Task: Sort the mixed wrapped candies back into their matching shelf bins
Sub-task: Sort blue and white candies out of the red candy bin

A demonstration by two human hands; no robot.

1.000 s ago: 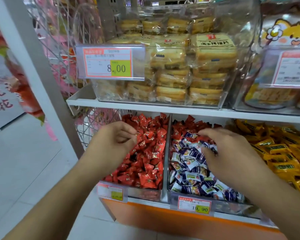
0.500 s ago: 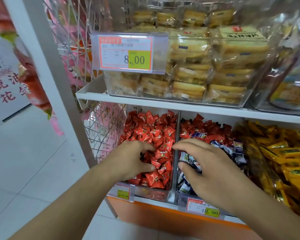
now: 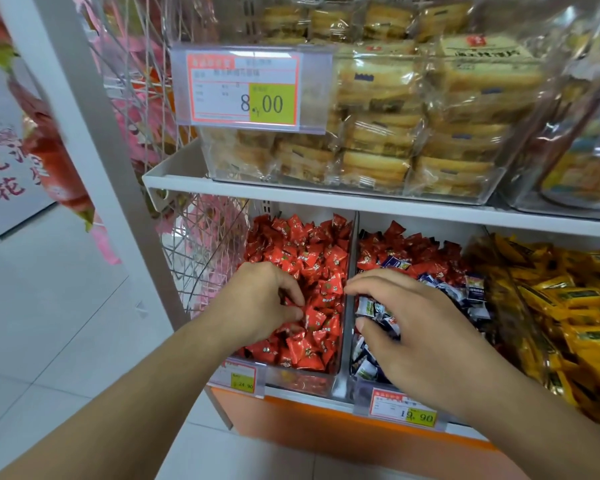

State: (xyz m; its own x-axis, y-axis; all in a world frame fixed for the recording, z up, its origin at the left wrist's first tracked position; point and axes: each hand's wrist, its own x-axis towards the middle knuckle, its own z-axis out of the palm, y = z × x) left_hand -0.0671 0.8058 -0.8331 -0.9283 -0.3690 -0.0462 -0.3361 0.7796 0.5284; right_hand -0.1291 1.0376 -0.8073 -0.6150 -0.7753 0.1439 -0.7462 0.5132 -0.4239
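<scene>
One head-worn view — looking forward and down, close to the candy bins (image 3: 340, 372) on a shelf (image 3: 291, 197).

two bare forearms, no sleeves visible; left hand (image 3: 262, 301), right hand (image 3: 420, 336) ungloved, no rings.

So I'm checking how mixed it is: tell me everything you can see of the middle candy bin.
The middle candy bin is clear plastic, on the lower shelf between the red-candy bin and the yellow-packet bin. Red wrapped candies pile at its back, blue-and-white ones toward the front. The right hand curls over front candies. A 19.90 price tag hangs on its front.
</scene>
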